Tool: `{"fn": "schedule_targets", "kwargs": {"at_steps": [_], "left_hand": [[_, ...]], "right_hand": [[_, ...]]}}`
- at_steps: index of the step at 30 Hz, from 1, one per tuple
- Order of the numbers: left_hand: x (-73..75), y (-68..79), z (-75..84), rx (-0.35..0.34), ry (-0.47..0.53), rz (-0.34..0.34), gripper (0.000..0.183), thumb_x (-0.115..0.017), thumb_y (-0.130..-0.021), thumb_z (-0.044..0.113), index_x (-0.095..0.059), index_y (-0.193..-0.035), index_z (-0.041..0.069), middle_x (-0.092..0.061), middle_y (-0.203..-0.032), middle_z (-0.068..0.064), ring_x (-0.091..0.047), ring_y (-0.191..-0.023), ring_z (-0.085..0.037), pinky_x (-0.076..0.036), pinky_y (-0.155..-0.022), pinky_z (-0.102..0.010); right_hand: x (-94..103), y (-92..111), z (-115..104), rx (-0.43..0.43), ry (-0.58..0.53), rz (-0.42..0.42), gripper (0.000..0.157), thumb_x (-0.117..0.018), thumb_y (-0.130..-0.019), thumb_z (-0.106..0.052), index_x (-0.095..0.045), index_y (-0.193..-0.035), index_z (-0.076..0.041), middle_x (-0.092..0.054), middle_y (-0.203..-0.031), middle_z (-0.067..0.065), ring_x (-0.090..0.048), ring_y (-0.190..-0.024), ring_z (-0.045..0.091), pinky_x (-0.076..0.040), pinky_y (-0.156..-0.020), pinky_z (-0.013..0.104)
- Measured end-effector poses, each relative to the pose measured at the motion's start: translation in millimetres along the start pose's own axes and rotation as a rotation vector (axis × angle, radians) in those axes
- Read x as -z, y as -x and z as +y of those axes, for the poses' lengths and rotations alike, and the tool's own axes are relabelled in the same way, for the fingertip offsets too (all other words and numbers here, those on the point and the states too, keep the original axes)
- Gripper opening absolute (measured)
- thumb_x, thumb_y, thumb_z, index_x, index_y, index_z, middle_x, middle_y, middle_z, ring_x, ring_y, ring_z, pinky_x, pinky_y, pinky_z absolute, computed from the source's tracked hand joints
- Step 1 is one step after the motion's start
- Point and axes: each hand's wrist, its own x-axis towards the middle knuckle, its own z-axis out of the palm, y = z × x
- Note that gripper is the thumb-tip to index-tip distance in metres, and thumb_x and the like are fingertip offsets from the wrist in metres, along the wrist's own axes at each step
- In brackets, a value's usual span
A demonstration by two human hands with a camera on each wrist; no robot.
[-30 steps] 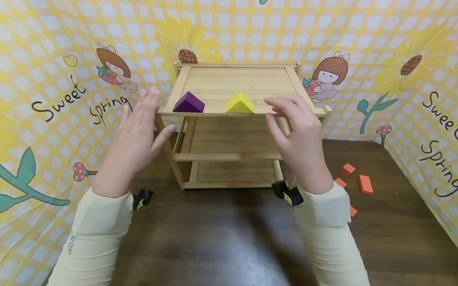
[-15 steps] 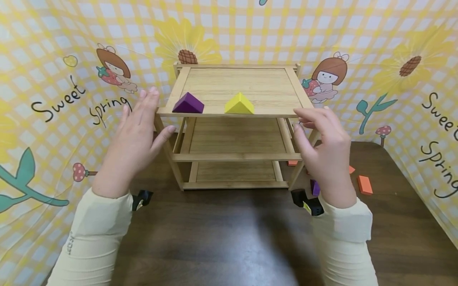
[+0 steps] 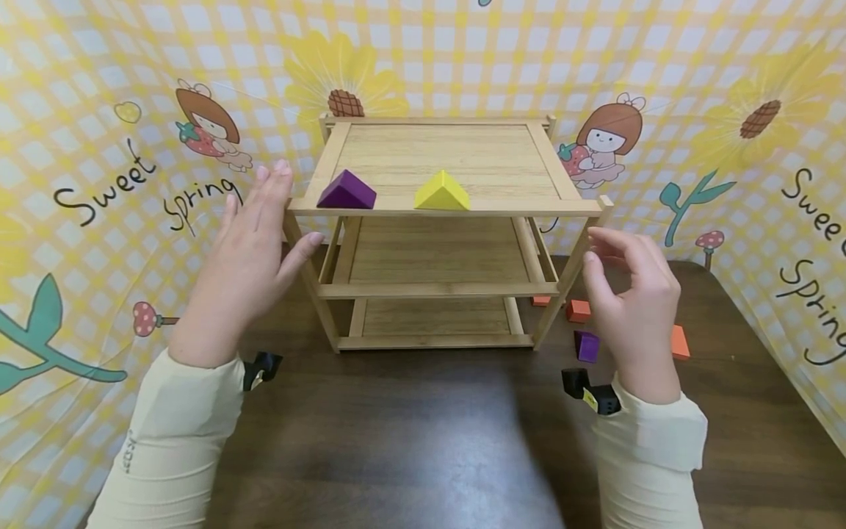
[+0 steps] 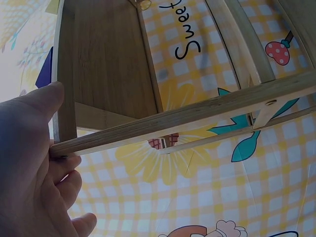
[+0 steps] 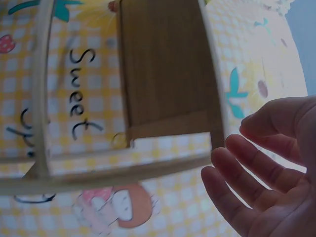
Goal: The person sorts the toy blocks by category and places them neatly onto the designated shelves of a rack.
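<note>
My left hand (image 3: 241, 268) lies against the front left corner of a three-tier wooden shelf (image 3: 502, 206). In the left wrist view, its thumb touches the front edge and its other fingers are on the outer side of the corner. A purple triangular block (image 3: 346, 189) and a yellow triangular block (image 3: 442, 191) stand apart along the front edge of the top board. Beside the front right leg, my right hand (image 3: 634, 308) hovers with loosely bent fingers and holds nothing. In the right wrist view, those fingers (image 5: 237, 197) show near the shelf's corner.
On the dark wooden table (image 3: 396, 433), right of the shelf, lie another purple block (image 3: 586, 346) and several orange blocks, including one (image 3: 579, 311) by the leg and one (image 3: 679, 342) partly behind my right hand. Yellow checked cloth (image 3: 456, 59) surrounds the table.
My right hand has moved right and down, away from the top board and past the right leg, uncovering blocks on the table. The left hand and the two blocks on top stay in place.
</note>
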Motion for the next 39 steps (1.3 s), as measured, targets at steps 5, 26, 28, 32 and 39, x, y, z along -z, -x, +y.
{"fn": "schedule_targets", "kwargs": {"at_steps": [5, 26, 28, 32, 39], "left_hand": [[0.1, 0.4, 0.1, -0.002, 0.001, 0.001, 0.081, -0.055, -0.105, 0.038, -0.008, -0.164, 0.009, -0.011, -0.169, -0.009, -0.005, -0.156, -0.026, 0.0, -0.123, -0.056], [0.3, -0.3, 0.9, -0.006, 0.006, -0.005, 0.081, -0.055, -0.105, 0.038, -0.008, -0.164, 0.008, -0.011, -0.169, -0.01, -0.005, -0.156, -0.026, 0.0, -0.123, -0.056], [0.3, -0.3, 1.0, -0.005, 0.004, -0.005, 0.081, -0.055, -0.105, 0.038, -0.008, -0.164, 0.008, -0.011, -0.169, -0.009, -0.005, -0.156, -0.026, -0.001, -0.123, -0.056], [-0.1, -0.4, 0.6, 0.0, 0.008, -0.007, 0.081, -0.055, -0.105, 0.037, -0.008, -0.164, 0.008, -0.01, -0.169, -0.009, -0.005, -0.156, -0.027, 0.0, -0.123, -0.056], [0.0, -0.3, 0.6, -0.002, 0.012, -0.003, 0.081, -0.056, -0.105, 0.037, -0.008, -0.164, 0.008, -0.01, -0.169, -0.009, -0.006, -0.156, -0.029, 0.0, -0.123, -0.056]], "right_hand": [[0.4, 11.1, 17.0, -0.067, 0.041, -0.001, 0.023, -0.066, -0.089, 0.007, -0.073, -0.111, 0.004, -0.069, -0.098, 0.018, -0.064, -0.091, 0.027, -0.046, -0.087, 0.009], [3.3, 39.5, 59.4, -0.665, 0.209, -0.31, 0.038, -0.063, -0.098, -0.015, -0.063, -0.132, 0.001, -0.068, -0.125, 0.023, -0.066, -0.113, 0.038, -0.051, -0.089, 0.043], [3.2, 41.8, 63.4, -0.705, 0.214, -0.339, 0.04, -0.062, -0.098, -0.016, -0.061, -0.134, 0.002, -0.066, -0.127, 0.024, -0.064, -0.116, 0.039, -0.05, -0.093, 0.051], [1.5, 47.1, 70.1, -0.737, 0.233, -0.365, 0.042, -0.061, -0.098, -0.017, -0.06, -0.134, 0.005, -0.065, -0.127, 0.027, -0.063, -0.115, 0.041, -0.049, -0.096, 0.055], [-1.2, 55.4, 78.7, -0.74, 0.285, -0.376, 0.042, -0.063, -0.097, -0.017, -0.06, -0.13, 0.01, -0.065, -0.125, 0.03, -0.06, -0.115, 0.045, -0.046, -0.098, 0.057]]}}
